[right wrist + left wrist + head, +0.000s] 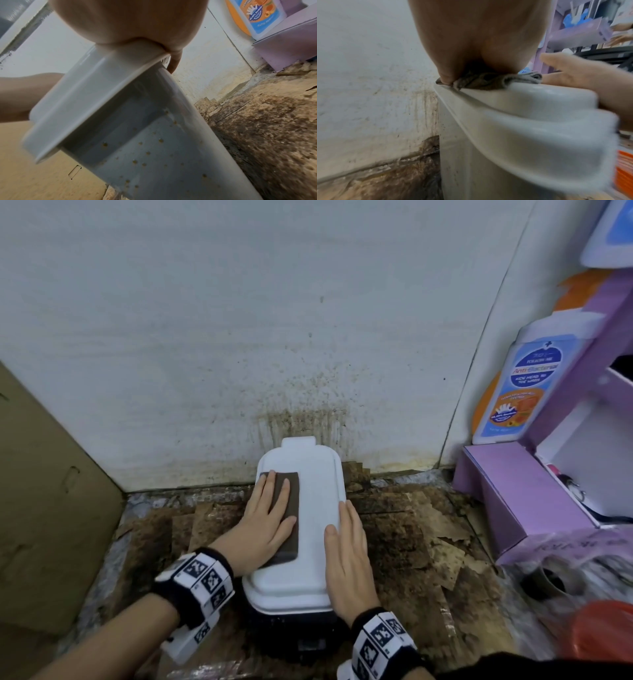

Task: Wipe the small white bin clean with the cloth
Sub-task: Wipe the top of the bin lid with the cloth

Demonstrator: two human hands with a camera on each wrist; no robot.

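The small white bin (310, 508) stands on the floor against the stained wall, its flat lid facing up. A folded brown cloth (287, 508) lies on the left half of the lid. My left hand (267, 518) presses flat on the cloth with straight fingers. My right hand (346, 559) lies flat along the lid's right edge, fingers straight. In the left wrist view the cloth (481, 81) is squashed under the palm on the bin (530, 108). The right wrist view shows brown specks on the bin's side wall (154, 155).
The floor (428, 542) around the bin is covered with dirty, torn brown sheets. A cardboard box (44, 491) stands at the left. At the right are a purple display stand (534, 494), a big bottle-shaped sign (527, 378) and an orange object (603, 631).
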